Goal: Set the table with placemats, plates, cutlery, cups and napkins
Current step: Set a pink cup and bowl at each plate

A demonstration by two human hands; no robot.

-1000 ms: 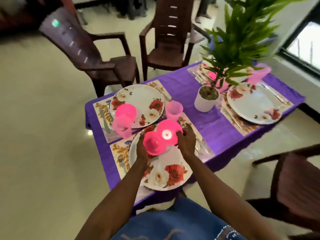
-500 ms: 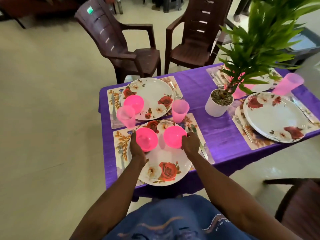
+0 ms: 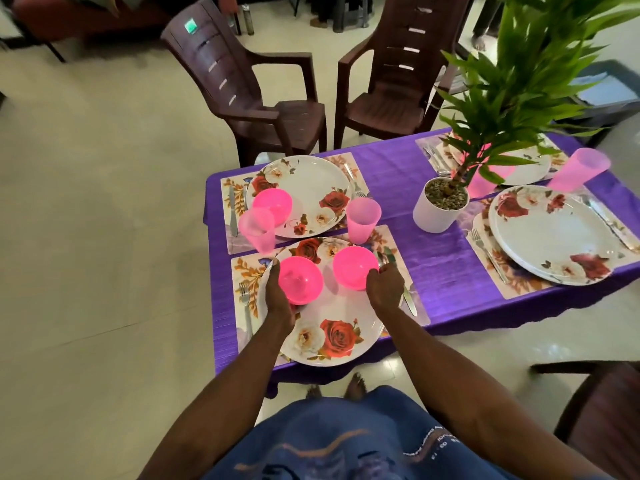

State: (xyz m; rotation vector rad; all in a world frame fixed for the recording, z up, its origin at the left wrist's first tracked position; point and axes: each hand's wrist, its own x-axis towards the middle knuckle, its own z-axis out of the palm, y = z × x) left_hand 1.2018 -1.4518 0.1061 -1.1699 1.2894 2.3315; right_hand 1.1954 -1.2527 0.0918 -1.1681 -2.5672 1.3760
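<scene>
I have a bright pink plastic bowl in each hand, both low over the near white plate with red roses (image 3: 332,327). My left hand (image 3: 277,299) grips the left pink bowl (image 3: 300,279) from its near-left side, thumb under the rim as far as I can tell — the bowl hides most of my fingers. My right hand (image 3: 384,289) holds the right pink bowl (image 3: 355,266) by its near edge, fingers curled on the rim.

I judge this the bowl step: the far rose-printed plate (image 3: 311,188) already carries its own pink bowl (image 3: 272,204), while the big floral plate on the right (image 3: 554,237) has none. Next, one bowl should stay here — the other wants carrying across past the white potted plant (image 3: 440,209), clear of the translucent pink tumbler (image 3: 363,220).
</scene>
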